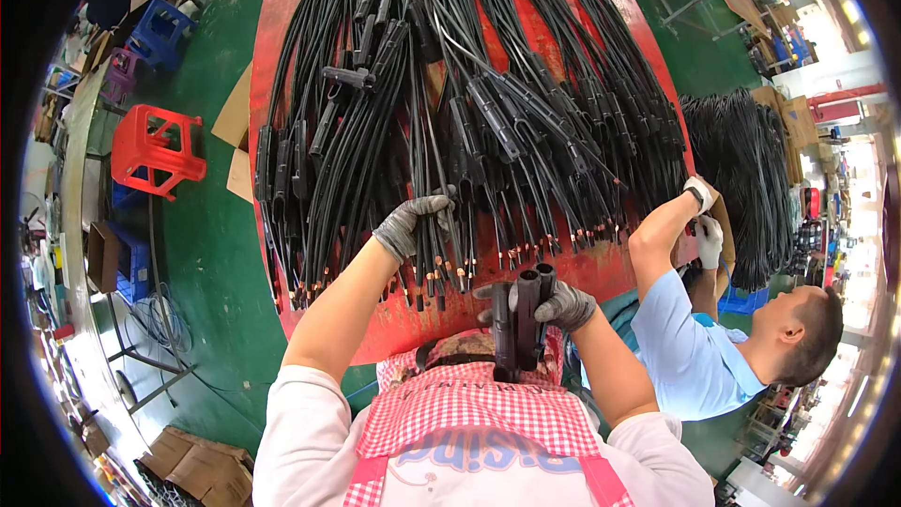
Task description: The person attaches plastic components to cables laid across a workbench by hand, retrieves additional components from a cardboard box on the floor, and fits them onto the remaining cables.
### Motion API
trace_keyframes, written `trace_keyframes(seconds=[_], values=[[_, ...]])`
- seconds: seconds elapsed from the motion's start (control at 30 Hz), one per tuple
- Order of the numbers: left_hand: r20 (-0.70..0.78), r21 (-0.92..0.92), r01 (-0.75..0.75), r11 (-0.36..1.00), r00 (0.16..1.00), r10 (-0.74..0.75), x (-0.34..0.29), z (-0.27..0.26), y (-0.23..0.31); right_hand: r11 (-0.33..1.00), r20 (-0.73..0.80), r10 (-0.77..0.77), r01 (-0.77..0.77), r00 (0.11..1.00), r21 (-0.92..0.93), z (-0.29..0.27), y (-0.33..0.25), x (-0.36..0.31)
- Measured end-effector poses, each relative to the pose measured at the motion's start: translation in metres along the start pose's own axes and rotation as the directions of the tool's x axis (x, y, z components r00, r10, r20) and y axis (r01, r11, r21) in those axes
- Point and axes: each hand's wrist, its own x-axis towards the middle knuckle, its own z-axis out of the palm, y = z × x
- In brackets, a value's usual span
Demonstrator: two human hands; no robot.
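My left hand, in a grey glove, is closed around several black cables close to their cut ends, where bare copper shows. In my right hand, also gloved, are several black plastic sleeves, held upright in front of the checked apron. Their kind is not clearer than hollow, tube-like housings. More such black housings lie on the spread of cables, some of them around the cables. Copper tips line the near side of the cable pile.
A red table carries the cables. At its right a co-worker in a light blue shirt has white-gloved hands by the table edge, next to a thick black cable heap. A red stool and cardboard are at the left.
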Motion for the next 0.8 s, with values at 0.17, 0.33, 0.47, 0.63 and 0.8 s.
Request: trace_keyframes(seconds=[0.17, 0.33, 0.47, 0.63, 0.8], values=[[0.082, -0.087, 0.034, 0.996, 0.996, -0.027, 0.007, -0.006, -0.001, 0.984, 0.015, 0.061, -0.058, 0.998, -0.167, -0.001, 0.029, 0.004], [0.042, -0.025, 0.045, 0.999, 0.998, -0.044, 0.008, 0.001, -0.001, 0.996, 0.035, -0.014, 0.017, 0.999, -0.091, -0.005, 0.024, -0.016], [0.042, -0.017, 0.067, 0.998, 0.997, -0.066, 0.018, -0.006, -0.005, 0.995, 0.177, -0.081, 0.068, 0.981, 0.075, -0.017, 0.034, -0.033], [0.014, -0.009, 0.038, 0.999, 0.999, -0.038, 0.020, -0.003, -0.007, 0.996, 0.006, -0.080, 0.080, 0.997, 0.036, 0.008, 0.024, -0.013], [-0.093, 0.067, 0.092, 0.993, 0.992, -0.086, 0.014, -0.003, -0.003, 0.994, -0.278, -0.028, 0.055, 0.960, 0.091, 0.018, 0.011, 0.017]])
